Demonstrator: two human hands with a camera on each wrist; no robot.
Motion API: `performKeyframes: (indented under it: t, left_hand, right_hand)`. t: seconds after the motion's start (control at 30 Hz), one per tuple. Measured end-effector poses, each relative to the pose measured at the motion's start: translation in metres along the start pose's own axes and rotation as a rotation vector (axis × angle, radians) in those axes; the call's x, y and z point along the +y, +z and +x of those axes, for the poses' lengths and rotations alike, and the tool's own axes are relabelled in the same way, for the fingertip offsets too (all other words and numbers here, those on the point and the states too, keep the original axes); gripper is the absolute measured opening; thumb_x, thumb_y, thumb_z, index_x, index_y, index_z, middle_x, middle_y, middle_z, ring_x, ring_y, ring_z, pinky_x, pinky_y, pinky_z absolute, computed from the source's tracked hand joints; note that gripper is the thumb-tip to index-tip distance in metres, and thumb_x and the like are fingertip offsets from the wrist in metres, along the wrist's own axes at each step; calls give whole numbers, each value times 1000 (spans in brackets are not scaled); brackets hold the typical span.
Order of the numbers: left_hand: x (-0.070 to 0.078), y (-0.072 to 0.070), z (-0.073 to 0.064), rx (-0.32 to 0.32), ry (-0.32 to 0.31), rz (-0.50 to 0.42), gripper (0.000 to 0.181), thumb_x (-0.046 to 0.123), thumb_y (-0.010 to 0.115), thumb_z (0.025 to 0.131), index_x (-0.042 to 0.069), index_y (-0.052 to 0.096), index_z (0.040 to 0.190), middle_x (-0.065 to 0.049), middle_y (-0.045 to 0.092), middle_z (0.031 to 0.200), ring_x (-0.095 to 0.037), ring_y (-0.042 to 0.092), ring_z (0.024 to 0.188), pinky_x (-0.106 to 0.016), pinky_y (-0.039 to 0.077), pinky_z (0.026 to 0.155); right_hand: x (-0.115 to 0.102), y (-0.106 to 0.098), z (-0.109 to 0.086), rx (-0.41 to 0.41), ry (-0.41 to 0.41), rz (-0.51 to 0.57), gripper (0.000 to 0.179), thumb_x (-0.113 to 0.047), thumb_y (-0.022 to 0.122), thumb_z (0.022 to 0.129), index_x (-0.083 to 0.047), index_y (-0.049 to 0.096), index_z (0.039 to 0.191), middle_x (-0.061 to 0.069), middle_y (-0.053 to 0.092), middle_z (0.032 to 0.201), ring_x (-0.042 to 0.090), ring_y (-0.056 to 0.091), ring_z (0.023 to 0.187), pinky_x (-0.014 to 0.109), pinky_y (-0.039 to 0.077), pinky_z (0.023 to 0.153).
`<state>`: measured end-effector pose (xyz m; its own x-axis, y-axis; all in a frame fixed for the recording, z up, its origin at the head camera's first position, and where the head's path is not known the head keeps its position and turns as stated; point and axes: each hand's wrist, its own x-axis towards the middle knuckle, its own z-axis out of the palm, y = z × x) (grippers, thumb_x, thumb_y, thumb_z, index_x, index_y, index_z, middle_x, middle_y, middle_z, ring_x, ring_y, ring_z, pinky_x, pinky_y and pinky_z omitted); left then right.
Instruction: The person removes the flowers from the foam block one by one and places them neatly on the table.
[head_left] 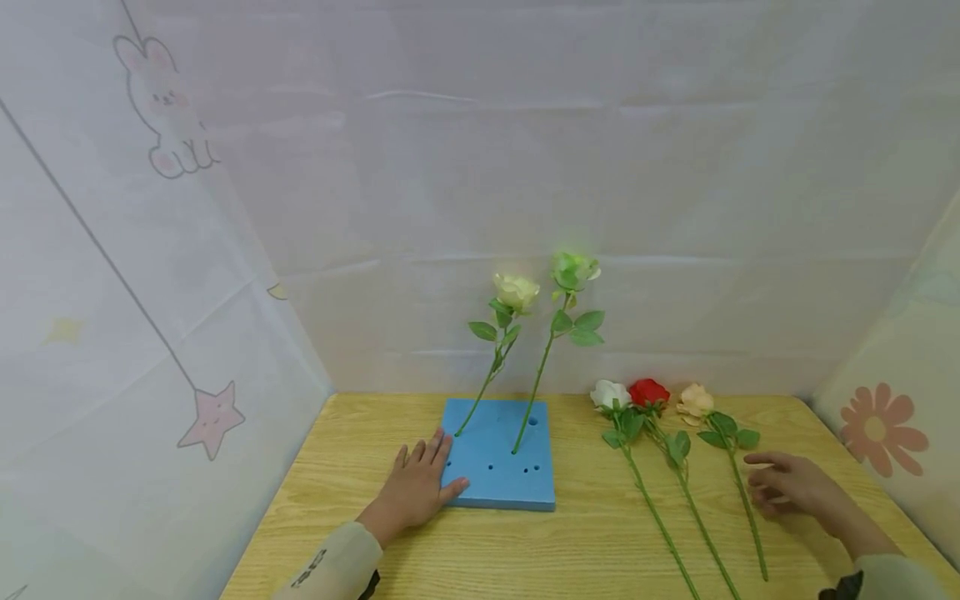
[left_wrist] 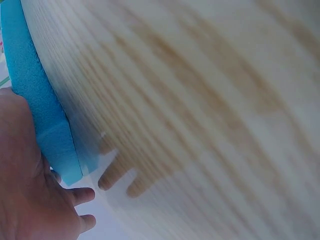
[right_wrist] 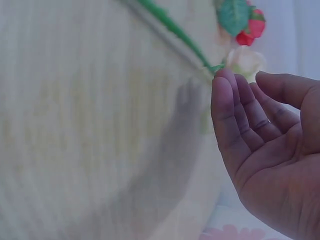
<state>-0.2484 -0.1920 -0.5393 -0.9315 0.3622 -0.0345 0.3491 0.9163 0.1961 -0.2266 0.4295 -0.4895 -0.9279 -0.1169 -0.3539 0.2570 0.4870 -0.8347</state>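
Observation:
My left hand (head_left: pixel 416 483) lies flat on the left edge of a blue foam block (head_left: pixel 498 492) with small holes in its top. Two artificial roses stand tilted in that block: a cream one (head_left: pixel 516 292) and a green-and-white one (head_left: pixel 573 271). In the left wrist view, fingers extend past the block's side (left_wrist: pixel 37 90). To the right, a peach rose (head_left: pixel 697 400) lies on the table. My right hand (head_left: pixel 795 485) hovers just right of its stem, fingers loosely bent and holding nothing. The right wrist view shows a green stem (right_wrist: pixel 170 25) beyond the fingertips.
A white rose (head_left: pixel 610 395) and a red rose (head_left: pixel 648 392) lie left of the peach one, blooms toward the back. Beneath everything is a wood-grain table (head_left: pixel 592 533). Pale cloth walls (head_left: pixel 480 167) with printed figures enclose its back and sides.

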Motion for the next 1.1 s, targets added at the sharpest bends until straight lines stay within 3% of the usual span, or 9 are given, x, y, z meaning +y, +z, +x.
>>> performKeyframes:
  t: [0.23,0.5,0.67,0.8,1.0,1.1]
  left_hand:
    - [0,0,-1,18,13,12,92,76,28,98,12,17,164,-13,15,169,-46,27,149,-69,18,116]
    - [0,0,-1,50,40,-6,92,73,32,99,8,20,163,-16,18,168,-48,27,148,-71,17,115]
    - [1,-1,-1,33,26,2,90,72,32,100,9,21,163,-15,18,168,-47,26,149,-71,17,115]
    - [0,-1,0,18,13,19,91,73,30,100,11,18,164,-13,15,169,-45,24,150,-69,16,117]
    - [0,1,1,24,18,11,92,74,29,99,11,16,164,-13,14,169,-46,23,150,-70,14,117]
    - [-1,1,0,29,22,8,92,74,29,99,10,16,164,-14,15,169,-47,24,150,-70,14,117]
  right_hand:
    - [-20,5,5,35,-54,-8,65,-28,53,108,13,30,152,23,65,126,25,71,100,42,60,84]
    - [-46,31,12,60,-152,35,68,-33,57,105,9,34,153,27,59,135,20,71,101,42,59,87]
    - [-61,46,21,55,-210,70,66,-34,57,106,7,36,153,30,54,140,26,70,108,45,57,91]
    - [-70,58,26,64,-254,108,63,-35,59,104,3,41,152,21,61,135,29,68,109,46,57,92]
    - [-79,75,30,74,-315,139,58,-31,61,104,3,46,148,1,67,121,20,70,103,41,58,90]
    - [-83,83,33,83,-305,141,59,-34,62,103,2,46,148,4,66,124,20,70,105,41,57,92]
